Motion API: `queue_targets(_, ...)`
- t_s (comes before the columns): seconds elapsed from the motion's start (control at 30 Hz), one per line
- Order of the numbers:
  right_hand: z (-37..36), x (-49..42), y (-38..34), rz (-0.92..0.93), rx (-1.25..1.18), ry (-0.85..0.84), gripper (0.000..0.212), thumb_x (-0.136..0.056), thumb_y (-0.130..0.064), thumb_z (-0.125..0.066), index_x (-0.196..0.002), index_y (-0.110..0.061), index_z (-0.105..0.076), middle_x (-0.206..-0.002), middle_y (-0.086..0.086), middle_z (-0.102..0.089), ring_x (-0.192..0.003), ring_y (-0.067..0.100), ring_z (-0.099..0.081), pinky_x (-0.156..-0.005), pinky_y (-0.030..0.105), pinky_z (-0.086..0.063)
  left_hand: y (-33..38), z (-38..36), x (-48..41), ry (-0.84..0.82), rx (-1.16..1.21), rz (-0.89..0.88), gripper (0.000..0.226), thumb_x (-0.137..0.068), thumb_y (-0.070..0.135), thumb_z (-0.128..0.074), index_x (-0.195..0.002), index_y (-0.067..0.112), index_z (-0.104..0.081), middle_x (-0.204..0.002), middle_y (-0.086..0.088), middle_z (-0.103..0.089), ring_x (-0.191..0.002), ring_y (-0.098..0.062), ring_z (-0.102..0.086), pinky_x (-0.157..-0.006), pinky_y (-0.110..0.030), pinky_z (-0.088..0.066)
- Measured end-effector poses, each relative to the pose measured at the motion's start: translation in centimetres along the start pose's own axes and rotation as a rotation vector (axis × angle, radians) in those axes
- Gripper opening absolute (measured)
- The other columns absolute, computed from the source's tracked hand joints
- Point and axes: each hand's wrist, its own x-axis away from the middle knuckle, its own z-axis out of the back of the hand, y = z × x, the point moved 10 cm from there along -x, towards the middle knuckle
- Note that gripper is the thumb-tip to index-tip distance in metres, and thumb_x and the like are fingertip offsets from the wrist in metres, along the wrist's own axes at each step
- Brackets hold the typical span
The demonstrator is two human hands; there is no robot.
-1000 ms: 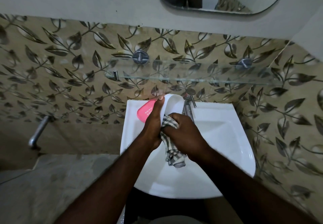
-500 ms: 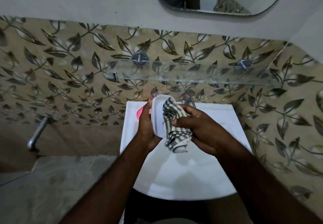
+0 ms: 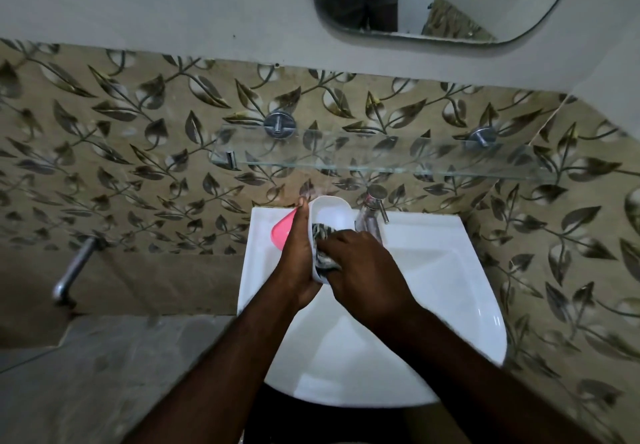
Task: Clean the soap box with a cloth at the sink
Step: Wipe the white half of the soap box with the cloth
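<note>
Crowding from above: glass shelf [image 3: 374, 163] overhangs, tap [image 3: 369, 222] sits just right of soap box [image 3: 330, 211]. Left hand [image 3: 298, 260] grips the white box w/ pink piece [image 3: 282, 235] behind it, held upright over sink [image 3: 450, 270] back-left rim. Right hand [image 3: 363, 270] curled round checked cloth [image 3: 323, 253], pressing it into box. Basin open below & to the right; wall close behind.
</note>
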Motion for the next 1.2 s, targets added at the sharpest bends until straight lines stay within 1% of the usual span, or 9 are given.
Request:
queue_targets(0.23, 1.6, -2.1, 0.4, -0.014, -0.013, 0.142, 0.051, -0.076, -0.025, -0.036, -0.112, -0.018, -0.070, -0.108, 0.008, -0.066, -0.097, 0.033, -0.058, -0.075, 0.042, -0.052, 0.3, -0.1, 0.2, 0.051, 0.025, -0.006, 0.068, -0.088, 0.065, -0.046, -0.128, 0.012, -0.060, -0.120, -0.012, -0.066, -0.107, -0.025, -0.065, -0.092, -0.039, -0.051)
queue_targets(0.4, 2.2, -2.6, 1.5, -0.118, 0.110, 0.146, 0.051, -0.074, -0.018, -0.047, -0.121, -0.022, -0.066, -0.106, 0.009, -0.066, -0.097, 0.034, -0.060, -0.072, 0.040, -0.052, 0.1, -1.2, 0.4, 0.012, -0.048, 0.011, 0.049, -0.093, 0.060, -0.042, -0.101, 0.019, -0.068, -0.087, -0.006, -0.076, -0.073, -0.018, -0.073, -0.064, -0.030, -0.056)
queue_targets(0.47, 1.2, -1.4, 1.1, -0.077, 0.038, 0.062, 0.048, -0.075, -0.022, -0.049, -0.119, -0.022, -0.067, -0.099, 0.010, -0.066, -0.093, 0.034, -0.062, -0.073, 0.039, -0.052, 0.3, -0.7, 0.6, 0.054, -0.014, 0.010, 0.054, -0.093, 0.061, -0.041, -0.105, 0.015, -0.067, -0.084, -0.008, -0.074, -0.068, -0.018, -0.071, -0.060, -0.027, -0.056)
queue_targets(0.6, -0.1, 0.3, -0.1, 0.023, 0.026, -0.082, 0.034, -0.081, -0.025, -0.052, -0.111, -0.024, -0.068, -0.093, 0.004, -0.062, -0.091, 0.028, -0.060, -0.071, 0.037, -0.048, 0.3, -0.1, 1.1, 0.102, 0.021, 0.015, 0.068, -0.090, 0.068, -0.038, -0.126, 0.015, -0.061, -0.108, -0.015, -0.069, -0.088, -0.026, -0.069, -0.076, -0.037, -0.057)
queue_targets(0.77, 4.2, -2.9, 0.7, -0.013, 0.086, 0.158, 0.045, -0.072, -0.023, -0.058, -0.115, -0.024, -0.069, -0.106, 0.003, -0.071, -0.098, 0.029, -0.063, -0.074, 0.033, -0.051, 1.0, -2.2, 1.7, 0.069, 0.003, -0.024, 0.055, -0.096, 0.059, -0.034, -0.115, 0.017, -0.065, -0.103, -0.011, -0.070, -0.093, -0.024, -0.065, -0.082, -0.038, -0.051)
queue_targets(0.87, 5.3, -3.1, 1.0, -0.036, 0.082, 0.212, 0.041, -0.069, -0.014, -0.061, -0.109, -0.021, -0.070, -0.100, 0.004, -0.072, -0.092, 0.030, -0.065, -0.070, 0.032, -0.049, 1.4, -3.4, 1.9, 0.039, -0.066, -0.005, 0.057, -0.096, 0.060, -0.032, -0.119, 0.018, -0.063, -0.100, -0.008, -0.072, -0.091, -0.022, -0.066, -0.079, -0.035, -0.051)
queue_targets(0.93, 4.8, -2.1, 0.6, -0.011, 0.052, 0.159, 0.033, -0.072, -0.018, -0.059, -0.104, -0.023, -0.069, -0.095, 0.002, -0.072, -0.089, 0.027, -0.064, -0.070, 0.034, -0.049, 2.2, -3.2, 1.7, 0.060, -0.091, -0.030, 0.059, -0.094, 0.064, -0.033, -0.113, 0.019, -0.066, -0.095, -0.008, -0.074, -0.088, -0.022, -0.069, -0.075, -0.034, -0.055)
queue_targets(1.03, 2.7, -0.2, -0.4, 0.062, -0.019, 0.021, 0.020, -0.079, -0.019, -0.059, -0.097, -0.023, -0.067, -0.090, -0.001, -0.068, -0.089, 0.025, -0.061, -0.070, 0.039, -0.048, 3.3, -2.2, 1.1, 0.122, -0.119, -0.085, 0.069, -0.085, 0.074, -0.040, -0.125, 0.023, -0.062, -0.111, -0.013, -0.072, -0.099, -0.028, -0.070, -0.082, -0.041, -0.058)
queue_targets(1.2, 5.6, -2.2, 2.2, -0.027, 0.026, 0.295, 0.042, -0.070, -0.018, -0.059, -0.111, -0.023, -0.069, -0.105, 0.001, -0.071, -0.097, 0.027, -0.064, -0.076, 0.033, -0.050, 1.9, -4.3, 1.5, 0.037, -0.072, -0.032, 0.063, -0.093, 0.066, -0.033, -0.110, 0.018, -0.069, -0.096, -0.009, -0.075, -0.084, -0.021, -0.072, -0.072, -0.035, -0.055)
